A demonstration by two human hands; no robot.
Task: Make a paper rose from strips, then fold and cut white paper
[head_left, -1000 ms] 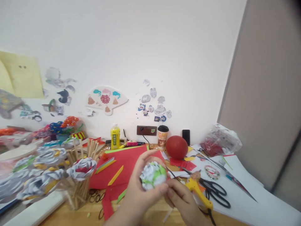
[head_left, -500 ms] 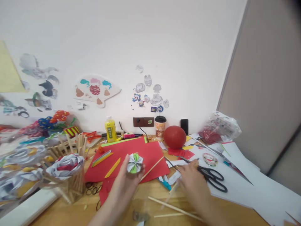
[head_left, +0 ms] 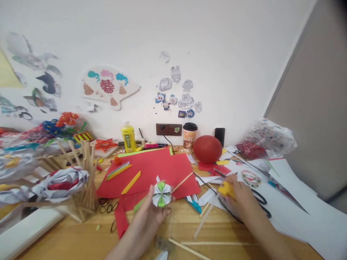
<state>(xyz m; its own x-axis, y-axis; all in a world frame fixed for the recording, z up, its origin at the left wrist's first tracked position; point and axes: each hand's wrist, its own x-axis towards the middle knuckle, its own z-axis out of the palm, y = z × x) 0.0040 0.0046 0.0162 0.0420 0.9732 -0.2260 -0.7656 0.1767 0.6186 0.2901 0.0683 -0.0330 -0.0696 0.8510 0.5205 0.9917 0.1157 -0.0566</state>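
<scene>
As left hand cupped paper flower, right hand gripped glue gun.
Center faced outward, likely for access.

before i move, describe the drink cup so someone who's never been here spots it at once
Follow the white wall down to the brown socket panel just above the table. Right beside the panel, on its right, stands the cup, with an orange-brown print. Its black lid sets it apart from the yellow bottle and the round red object.
</scene>
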